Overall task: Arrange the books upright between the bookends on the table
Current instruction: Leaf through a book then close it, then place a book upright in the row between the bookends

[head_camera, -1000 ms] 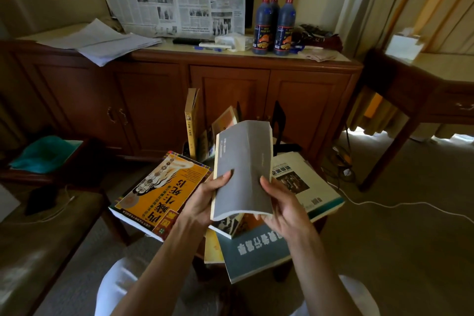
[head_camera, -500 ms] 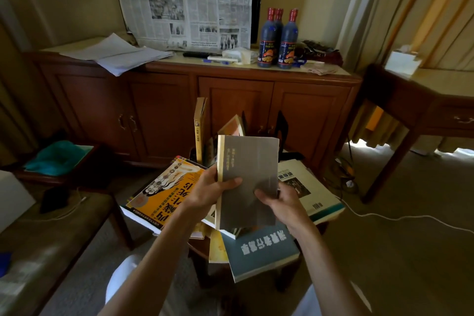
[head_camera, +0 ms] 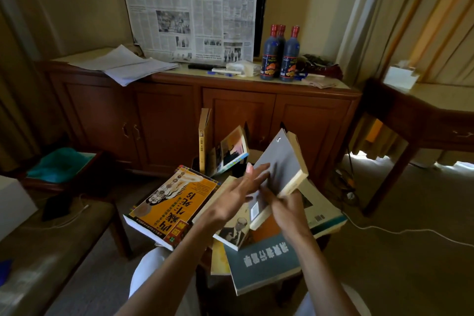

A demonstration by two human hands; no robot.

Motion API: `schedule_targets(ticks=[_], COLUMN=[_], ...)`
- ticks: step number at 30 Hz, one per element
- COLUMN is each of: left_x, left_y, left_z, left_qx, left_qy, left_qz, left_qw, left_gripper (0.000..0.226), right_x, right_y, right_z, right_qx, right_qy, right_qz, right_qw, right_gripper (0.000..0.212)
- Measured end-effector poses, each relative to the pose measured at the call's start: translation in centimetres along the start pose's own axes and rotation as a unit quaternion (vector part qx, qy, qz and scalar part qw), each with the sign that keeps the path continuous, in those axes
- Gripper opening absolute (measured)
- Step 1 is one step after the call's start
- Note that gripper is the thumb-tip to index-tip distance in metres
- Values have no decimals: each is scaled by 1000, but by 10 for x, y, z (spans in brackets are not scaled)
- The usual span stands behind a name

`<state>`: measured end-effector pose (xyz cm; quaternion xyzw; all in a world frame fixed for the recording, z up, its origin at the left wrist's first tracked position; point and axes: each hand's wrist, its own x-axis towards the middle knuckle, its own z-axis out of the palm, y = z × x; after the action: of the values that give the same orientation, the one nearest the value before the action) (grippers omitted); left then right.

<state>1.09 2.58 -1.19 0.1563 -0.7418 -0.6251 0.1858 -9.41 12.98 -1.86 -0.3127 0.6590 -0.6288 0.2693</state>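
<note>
Grey book (head_camera: pixel 280 161) is held tilted in the air over the tabletop's middle, not yet upright. Right hand (head_camera: pixel 287 209) grips its lower edge w/ curled fingers; left hand (head_camera: pixel 237 194) lies flat on the cover, fingers straight. At the far edge, a yellow book (head_camera: pixel 204 140) stands upright and a second book (head_camera: pixel 232 149) leans beside it; bookends hard to make out. Left to do: orange book (head_camera: pixel 174 205), green book (head_camera: pixel 264 264), portrait book (head_camera: pixel 234 232) etc. lie flat at the near edge. Looks early, approx. two placed.
</note>
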Motion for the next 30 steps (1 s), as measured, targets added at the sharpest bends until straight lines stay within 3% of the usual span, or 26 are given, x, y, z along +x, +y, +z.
schedule_targets(ticks=[3, 6, 8, 11, 14, 19, 22, 27, 30], left_x=[24, 65, 95, 137, 171, 188, 185, 177, 164], left_y=[-9, -31, -48, -61, -68, -76, -76, -63, -53], left_z=[-20, -48, -63, -74, -73, -87, -101, -124, -146], left_qx=[23, 147, 232, 363, 478, 681, 720, 752, 755], left_qy=[38, 122, 162, 181, 150, 93, 77, 137, 182], left_qz=[-12, -35, -76, -93, -68, -20, -2, 21, -9], left_qw=[999, 981, 956, 909, 862, 726, 690, 644, 630], left_gripper=[47, 30, 36, 51, 66, 58, 61, 78, 83], right_x=[16, 36, 49, 67, 86, 107, 114, 129, 142], right_y=[7, 14, 17, 21, 29, 43, 47, 49, 43], right_z=[-5, -5, -4, -1, 2, 5, 10, 24, 39], right_qx=[-27, -24, -37, -60, -102, -95, -77, -94, -110], right_qy=[73, 90, 96, 96, 100, 100, 86, 56, 37], right_qz=[-13, 9, 7, -8, -44, -34, -29, -51, -47], right_qw=[997, 996, 995, 994, 989, 990, 993, 993, 992], right_gripper=[7, 7, 10, 26, 38, 30, 22, 10, 8])
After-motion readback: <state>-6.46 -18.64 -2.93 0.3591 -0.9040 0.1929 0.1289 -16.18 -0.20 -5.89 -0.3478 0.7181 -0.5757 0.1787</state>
